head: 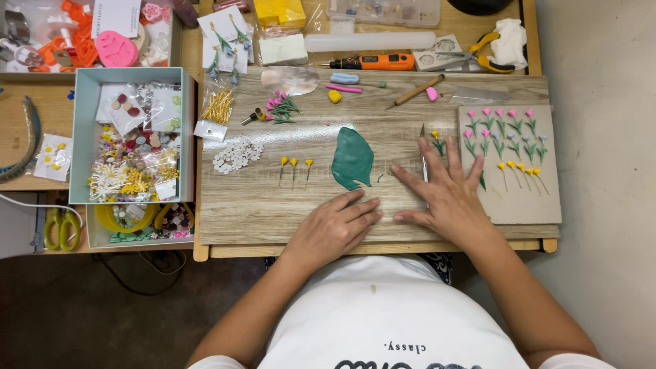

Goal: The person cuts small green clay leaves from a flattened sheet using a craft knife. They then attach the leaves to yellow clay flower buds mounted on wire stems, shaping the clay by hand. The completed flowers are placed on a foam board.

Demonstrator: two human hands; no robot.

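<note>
Both hands lie flat on a wooden board, fingers spread, holding nothing. Just past the left hand lies a green clay leaf. A thin blade pokes out from under the right hand (its lower part is hidden). A tile of tiny clay flowers sits beside that hand. Bagged bits in the box beyond the left hand blur together.

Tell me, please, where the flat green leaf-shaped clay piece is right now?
The flat green leaf-shaped clay piece lies mid-board, just beyond the left hand, left of the right hand.
</note>
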